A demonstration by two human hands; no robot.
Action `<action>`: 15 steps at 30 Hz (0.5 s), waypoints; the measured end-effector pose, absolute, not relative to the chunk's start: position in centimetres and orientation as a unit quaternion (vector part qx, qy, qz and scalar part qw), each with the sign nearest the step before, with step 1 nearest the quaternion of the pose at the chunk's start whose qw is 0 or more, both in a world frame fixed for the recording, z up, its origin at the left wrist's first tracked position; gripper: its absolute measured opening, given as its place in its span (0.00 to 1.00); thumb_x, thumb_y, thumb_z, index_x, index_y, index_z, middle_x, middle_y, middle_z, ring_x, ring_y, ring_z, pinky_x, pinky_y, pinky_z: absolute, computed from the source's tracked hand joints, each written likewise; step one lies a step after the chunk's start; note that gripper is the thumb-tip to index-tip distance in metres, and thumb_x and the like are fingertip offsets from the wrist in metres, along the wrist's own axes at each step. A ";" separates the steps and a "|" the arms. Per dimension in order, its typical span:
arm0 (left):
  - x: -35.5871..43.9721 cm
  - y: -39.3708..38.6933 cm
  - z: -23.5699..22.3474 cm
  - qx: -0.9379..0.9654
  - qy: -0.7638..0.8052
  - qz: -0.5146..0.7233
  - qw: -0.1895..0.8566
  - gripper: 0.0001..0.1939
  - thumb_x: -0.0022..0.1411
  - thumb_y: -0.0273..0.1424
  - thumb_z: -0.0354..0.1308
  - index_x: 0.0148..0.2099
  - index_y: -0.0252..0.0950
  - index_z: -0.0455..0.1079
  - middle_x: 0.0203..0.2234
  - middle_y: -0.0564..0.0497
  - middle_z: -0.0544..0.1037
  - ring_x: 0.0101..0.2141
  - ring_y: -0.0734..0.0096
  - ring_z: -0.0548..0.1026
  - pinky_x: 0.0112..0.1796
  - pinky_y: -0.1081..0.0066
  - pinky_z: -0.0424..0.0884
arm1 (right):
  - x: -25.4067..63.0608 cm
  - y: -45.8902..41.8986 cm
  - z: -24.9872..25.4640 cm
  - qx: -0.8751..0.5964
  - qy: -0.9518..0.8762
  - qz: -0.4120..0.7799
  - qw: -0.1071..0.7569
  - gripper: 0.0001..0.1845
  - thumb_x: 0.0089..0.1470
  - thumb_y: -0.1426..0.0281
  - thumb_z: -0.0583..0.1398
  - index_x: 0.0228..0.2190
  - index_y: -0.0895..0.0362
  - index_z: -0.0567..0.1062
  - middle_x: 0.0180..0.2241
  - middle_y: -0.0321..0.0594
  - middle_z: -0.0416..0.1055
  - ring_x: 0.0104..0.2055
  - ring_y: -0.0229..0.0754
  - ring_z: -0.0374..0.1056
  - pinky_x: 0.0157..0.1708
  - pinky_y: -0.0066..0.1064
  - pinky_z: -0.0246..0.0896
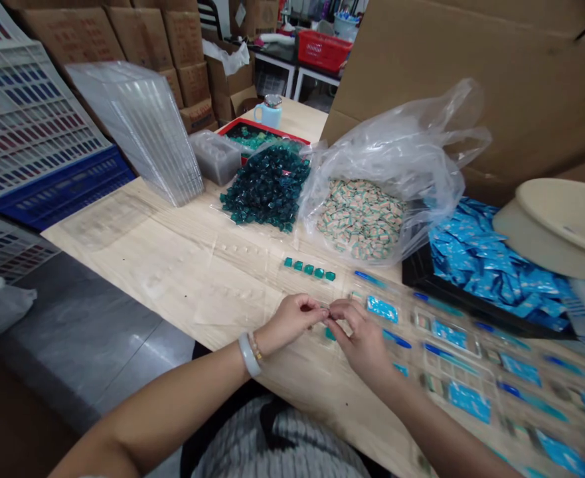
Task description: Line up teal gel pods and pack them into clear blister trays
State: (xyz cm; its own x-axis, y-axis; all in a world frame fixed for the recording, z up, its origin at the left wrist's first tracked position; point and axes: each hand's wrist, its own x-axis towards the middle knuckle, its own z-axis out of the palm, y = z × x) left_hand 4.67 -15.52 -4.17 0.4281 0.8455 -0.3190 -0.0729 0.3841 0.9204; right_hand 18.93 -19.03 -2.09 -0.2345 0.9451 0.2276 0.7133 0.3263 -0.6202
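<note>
Left hand (288, 324) and right hand (360, 342) pinched on something tiny (327, 317) just below the teal cubes (309, 269), a loose pinch risking a drop.

We see a smooth, matt wood-grain tabletop (123, 285), a thin, glossy clear plastic bag (396, 139), dull brown cardboard (471, 79), shiny teal pods (267, 189) with a wet-looking gloss, and a polished pale bangle (248, 354).

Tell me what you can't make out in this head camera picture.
Head view only:
What the fingers pinch: hidden by the fingers themselves.
Clear trays at lower right: blurred.
Print on the blue sachets: too small.
Cardboard cartons: cut off by the top edge.
</note>
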 end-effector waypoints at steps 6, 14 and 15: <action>4.3 -16.5 -4.2 0.254 0.344 0.303 0.852 0.14 0.43 0.37 0.62 0.29 0.30 0.68 0.20 0.55 0.67 0.21 0.83 0.62 0.25 0.78 0.60 | 18.5 -20.1 -2.1 -0.554 -0.732 0.228 0.325 0.06 0.52 0.72 0.52 0.33 0.55 0.67 0.34 0.42 0.66 0.35 0.40 0.64 0.35 0.34 0.62; 4.1 -17.2 -4.4 0.536 0.423 0.283 0.673 0.16 0.55 0.41 0.50 0.30 0.31 0.66 0.23 0.51 0.68 0.25 0.75 0.65 0.30 0.71 0.63 | 19.6 -20.1 -2.5 -0.573 -0.732 0.257 0.265 0.04 0.51 0.72 0.53 0.30 0.56 0.67 0.27 0.38 0.66 0.30 0.38 0.63 0.30 0.30 0.60; 3.7 -17.2 -4.5 0.626 0.440 0.276 0.582 0.14 0.56 0.39 0.50 0.32 0.32 0.66 0.26 0.50 0.69 0.29 0.72 0.66 0.34 0.69 0.63 | 19.8 -20.1 -2.8 -0.582 -0.736 0.250 0.240 0.04 0.50 0.73 0.53 0.30 0.57 0.67 0.28 0.39 0.66 0.30 0.39 0.63 0.31 0.31 0.59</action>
State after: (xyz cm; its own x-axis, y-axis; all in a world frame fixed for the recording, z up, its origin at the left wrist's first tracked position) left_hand 3.66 -17.22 -4.51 0.4611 0.8715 -0.1669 0.2292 0.0648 0.9712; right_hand 19.81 -20.07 -2.81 -0.2074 0.9763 0.0624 0.7369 0.1979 -0.6464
